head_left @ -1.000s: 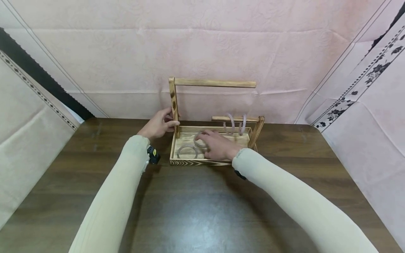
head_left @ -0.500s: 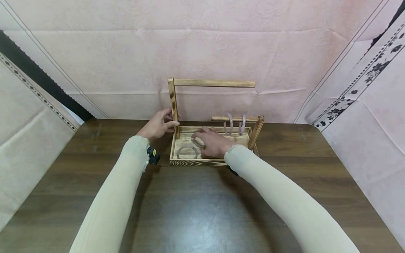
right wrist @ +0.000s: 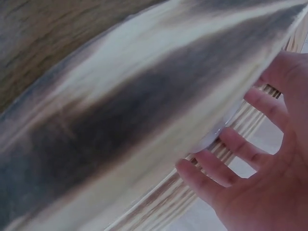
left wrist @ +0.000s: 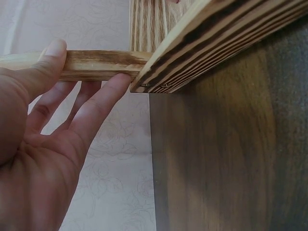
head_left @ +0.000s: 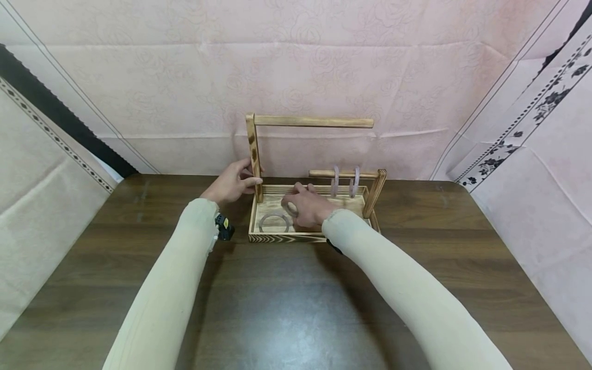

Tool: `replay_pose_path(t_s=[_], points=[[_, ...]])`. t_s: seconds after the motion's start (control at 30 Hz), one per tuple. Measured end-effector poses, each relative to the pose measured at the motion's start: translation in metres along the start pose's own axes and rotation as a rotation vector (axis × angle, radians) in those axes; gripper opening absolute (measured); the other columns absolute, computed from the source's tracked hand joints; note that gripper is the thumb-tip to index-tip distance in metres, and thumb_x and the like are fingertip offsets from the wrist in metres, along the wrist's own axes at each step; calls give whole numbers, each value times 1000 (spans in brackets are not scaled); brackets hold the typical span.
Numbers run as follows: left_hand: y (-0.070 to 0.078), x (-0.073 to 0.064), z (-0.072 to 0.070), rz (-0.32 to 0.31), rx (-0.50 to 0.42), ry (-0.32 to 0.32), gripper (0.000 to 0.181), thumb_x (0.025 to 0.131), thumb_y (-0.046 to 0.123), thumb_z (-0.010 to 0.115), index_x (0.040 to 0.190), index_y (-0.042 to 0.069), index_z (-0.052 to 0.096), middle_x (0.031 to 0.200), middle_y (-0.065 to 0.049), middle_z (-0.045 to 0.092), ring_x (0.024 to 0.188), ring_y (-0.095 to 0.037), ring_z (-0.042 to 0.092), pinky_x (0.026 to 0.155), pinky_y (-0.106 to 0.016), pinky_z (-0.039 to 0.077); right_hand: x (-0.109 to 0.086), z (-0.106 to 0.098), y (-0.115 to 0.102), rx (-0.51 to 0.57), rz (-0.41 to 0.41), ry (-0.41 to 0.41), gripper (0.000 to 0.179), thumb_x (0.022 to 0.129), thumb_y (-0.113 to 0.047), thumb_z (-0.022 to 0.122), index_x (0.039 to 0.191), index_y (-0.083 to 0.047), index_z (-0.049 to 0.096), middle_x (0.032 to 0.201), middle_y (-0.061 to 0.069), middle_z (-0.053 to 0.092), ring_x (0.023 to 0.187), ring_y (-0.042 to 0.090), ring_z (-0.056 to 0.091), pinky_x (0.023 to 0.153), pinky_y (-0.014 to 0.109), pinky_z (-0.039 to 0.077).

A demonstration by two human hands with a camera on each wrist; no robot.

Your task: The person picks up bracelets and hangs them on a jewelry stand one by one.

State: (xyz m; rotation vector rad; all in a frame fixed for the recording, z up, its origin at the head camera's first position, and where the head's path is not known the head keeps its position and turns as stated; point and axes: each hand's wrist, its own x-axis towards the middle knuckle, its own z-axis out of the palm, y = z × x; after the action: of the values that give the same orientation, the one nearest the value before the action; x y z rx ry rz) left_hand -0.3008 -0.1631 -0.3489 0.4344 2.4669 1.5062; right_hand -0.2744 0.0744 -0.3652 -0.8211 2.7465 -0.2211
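Observation:
A wooden bracelet stand has a shallow tray [head_left: 277, 238] as its base. Its tall left post [head_left: 254, 149] is pinched low down between the thumb and fingers of my left hand [head_left: 231, 181]; the left wrist view shows this post [left wrist: 101, 62] from close by. My right hand [head_left: 312, 206] reaches down into the tray, its fingers around a pale bangle [head_left: 292, 208] that it partly hides. In the right wrist view the fingertips meet the translucent bangle [right wrist: 209, 140] behind the tray wall. A second bangle [head_left: 274, 222] lies flat in the tray's left part.
From the short right bar [head_left: 319, 173] hang two pale bangles, one being the right bangle [head_left: 354, 182]. The high bar [head_left: 314, 122] carries nothing. The stand is near the back edge of the brown table [head_left: 277, 298], before a pink cloth [head_left: 296, 77].
My right hand has shifted slightly left in the tray, and the bangle at its fingers now shows narrower. The left hanging bangle has turned edge-on. My left hand stays on the post.

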Motion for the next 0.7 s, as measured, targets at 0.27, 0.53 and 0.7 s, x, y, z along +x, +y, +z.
replay_pose_path(t_s=[0.27,0.53,0.7], points=[[-1,0,0,2,-8,8,45,104,6,56,146,-2,44,136,-27,51,127,-42,56,104,-52,57,1,-1,-1,-14,18,-28,50,80,-20,83,123,-26,59,146,7,41,133,34,43,101,47,55],[1,-1,1,7,9,2,44,104,7,56,146,-2,44,135,-25,52,127,-42,56,102,-51,58,3,-3,0,-61,-17,-34,54,80,-24,86,128,-24,61,154,7,45,147,28,41,133,48,16],[1,-1,0,9,12,3,43,104,7,56,145,-3,45,134,-25,53,127,-42,57,102,-51,58,4,-4,-1,-83,-26,-30,53,78,-26,88,124,-24,63,147,5,49,139,26,48,131,50,24]])
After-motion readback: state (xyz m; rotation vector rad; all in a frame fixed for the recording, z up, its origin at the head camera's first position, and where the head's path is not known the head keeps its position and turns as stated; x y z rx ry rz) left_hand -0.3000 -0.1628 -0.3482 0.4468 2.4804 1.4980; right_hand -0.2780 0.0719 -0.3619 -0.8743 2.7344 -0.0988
